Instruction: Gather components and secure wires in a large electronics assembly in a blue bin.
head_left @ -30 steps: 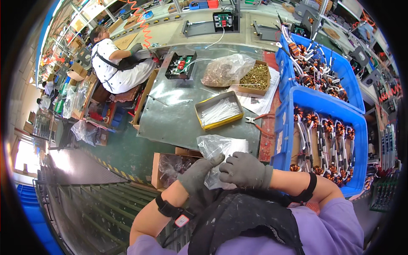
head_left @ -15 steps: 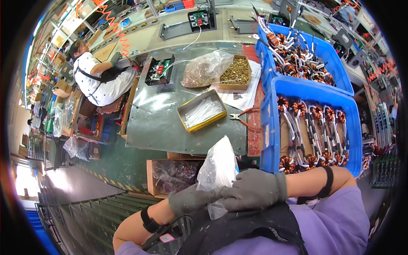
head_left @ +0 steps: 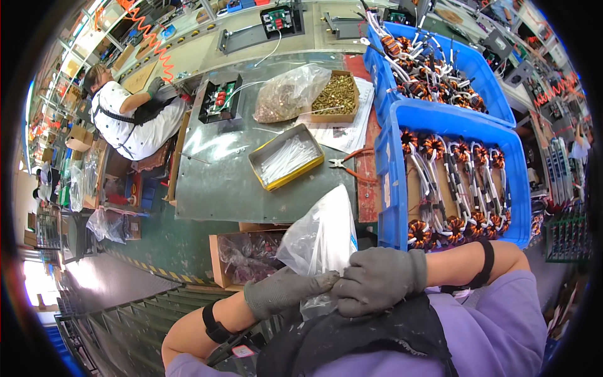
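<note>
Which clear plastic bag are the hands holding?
The bag with white contents, gripped between the left hand and right hand; the brownish-filled bag lies on the bench and a reddish-filled bag in the carton.

Left grip and right grip hold a clear plastic bag.

The left hand and right hand hide the gripped part of the clear bag.

Glossy plastic bag — smooth, shiny tabletop
</note>
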A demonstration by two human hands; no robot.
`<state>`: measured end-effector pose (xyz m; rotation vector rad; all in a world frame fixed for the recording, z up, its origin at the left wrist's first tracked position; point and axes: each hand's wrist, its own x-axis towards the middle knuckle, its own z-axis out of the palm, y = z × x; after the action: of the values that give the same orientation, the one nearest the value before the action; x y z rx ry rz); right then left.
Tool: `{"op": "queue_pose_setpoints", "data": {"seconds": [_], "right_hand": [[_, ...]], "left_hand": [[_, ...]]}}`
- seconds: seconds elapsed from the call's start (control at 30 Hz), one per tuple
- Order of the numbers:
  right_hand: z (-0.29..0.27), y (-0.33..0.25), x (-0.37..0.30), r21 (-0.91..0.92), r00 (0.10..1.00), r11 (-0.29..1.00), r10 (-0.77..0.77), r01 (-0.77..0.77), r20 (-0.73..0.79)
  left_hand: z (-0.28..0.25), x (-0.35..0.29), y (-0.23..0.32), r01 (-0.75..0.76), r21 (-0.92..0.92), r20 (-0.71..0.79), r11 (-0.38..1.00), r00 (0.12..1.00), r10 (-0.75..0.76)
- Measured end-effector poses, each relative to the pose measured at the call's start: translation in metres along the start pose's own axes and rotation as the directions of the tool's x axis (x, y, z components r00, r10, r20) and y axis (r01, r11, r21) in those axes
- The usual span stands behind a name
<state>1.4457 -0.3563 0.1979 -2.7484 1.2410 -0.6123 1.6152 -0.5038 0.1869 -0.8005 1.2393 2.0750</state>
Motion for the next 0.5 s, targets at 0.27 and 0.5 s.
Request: {"op": "queue_pose_setpoints", "data": {"seconds": [0.27, 0.5], "right_hand": [[-0.025, 0.007, -0.032, 0.061, 0.989, 0.993, 0.094, -0.102, 0.113], [-0.035, 0.02, -0.04, 0.443, 0.863, 0.756, 0.497, -0.482, 0.091]], "left_hand": [[0.01, -0.022, 0.012, -0.298, -0.006, 0.001, 0.955, 0.955, 0.298], [0.017, -0.02, 0.018, -0.275, -0.021, -0.111, 0.961, 0.956, 0.271]]}}
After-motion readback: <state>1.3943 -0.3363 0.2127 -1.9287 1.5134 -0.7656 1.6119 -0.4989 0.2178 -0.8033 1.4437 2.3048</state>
